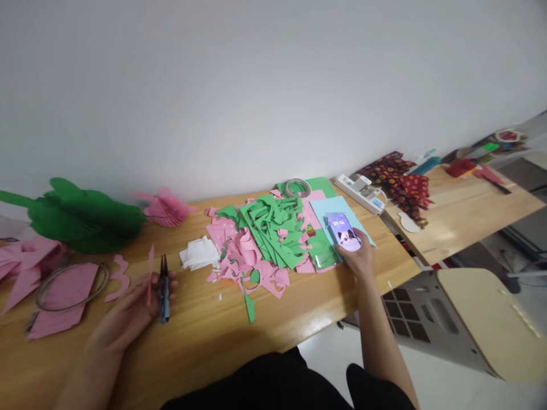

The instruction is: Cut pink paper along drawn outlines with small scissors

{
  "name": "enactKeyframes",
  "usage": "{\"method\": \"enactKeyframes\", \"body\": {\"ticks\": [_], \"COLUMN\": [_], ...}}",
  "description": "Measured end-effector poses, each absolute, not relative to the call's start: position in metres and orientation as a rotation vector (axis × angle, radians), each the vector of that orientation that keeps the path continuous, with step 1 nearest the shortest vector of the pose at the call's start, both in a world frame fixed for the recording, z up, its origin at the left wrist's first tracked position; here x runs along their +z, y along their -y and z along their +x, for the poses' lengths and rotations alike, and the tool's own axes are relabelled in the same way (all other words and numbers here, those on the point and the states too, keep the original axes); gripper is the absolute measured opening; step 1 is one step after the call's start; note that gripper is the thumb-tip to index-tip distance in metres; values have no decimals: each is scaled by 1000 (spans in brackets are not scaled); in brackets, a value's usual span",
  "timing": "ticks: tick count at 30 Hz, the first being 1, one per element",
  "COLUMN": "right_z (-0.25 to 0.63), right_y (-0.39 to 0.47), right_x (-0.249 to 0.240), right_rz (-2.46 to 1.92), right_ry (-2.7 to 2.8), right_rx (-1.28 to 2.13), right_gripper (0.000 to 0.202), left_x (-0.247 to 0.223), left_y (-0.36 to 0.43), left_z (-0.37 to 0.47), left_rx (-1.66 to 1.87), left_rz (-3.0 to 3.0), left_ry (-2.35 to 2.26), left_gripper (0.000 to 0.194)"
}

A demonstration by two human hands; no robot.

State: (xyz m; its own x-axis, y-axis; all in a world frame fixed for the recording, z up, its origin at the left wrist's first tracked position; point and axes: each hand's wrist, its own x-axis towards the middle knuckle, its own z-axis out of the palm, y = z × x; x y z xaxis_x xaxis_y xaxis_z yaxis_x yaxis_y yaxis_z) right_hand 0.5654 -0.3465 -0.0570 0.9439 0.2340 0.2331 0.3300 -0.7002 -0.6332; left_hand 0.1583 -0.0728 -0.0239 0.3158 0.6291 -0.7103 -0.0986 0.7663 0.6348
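Note:
My left hand [134,304] is closed on a pair of dark pliers [164,291] with blue-grey handles, their jaws pointing up. A thin pink paper piece [150,276] stands between its fingers beside the pliers. My right hand [359,253] grips the lower edge of a phone [346,232] whose screen is lit, over a light blue sheet [321,209]. Between the hands lies a heap of green paper scraps [273,228] and pink paper scraps [245,256], with a folded white tissue [200,253] at its left.
Wire rings [105,279] lie on pink sheets [64,319] at the left, near a green paper shape [85,216] and a pink one [168,208]. A power strip [361,193] and patterned cloth [401,182] are at the right, above a chair [487,319].

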Motion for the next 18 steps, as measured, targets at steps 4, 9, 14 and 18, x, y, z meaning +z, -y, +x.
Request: {"method": "enactKeyframes", "body": {"ticks": [4,9,14,18], "right_z": [568,573,569,555], "right_y": [344,342,355,359], "right_x": [-60,-57,-52,-54], "right_rz": [-2376,-2255,-2218,-2284], "right_ry": [411,444,450,452], "right_rx": [-152,-160,-205,-148], "right_gripper": [70,69,70,70], "left_x": [-24,-24,-21,-28], "left_y": [74,73,73,72], "left_z": [156,155,158,154], "left_rx": [491,489,469,494], "left_rz": [535,586,603,575], "left_ry": [-1143,-1130,-1174,-1075], "left_gripper": [16,17,21,20]}}
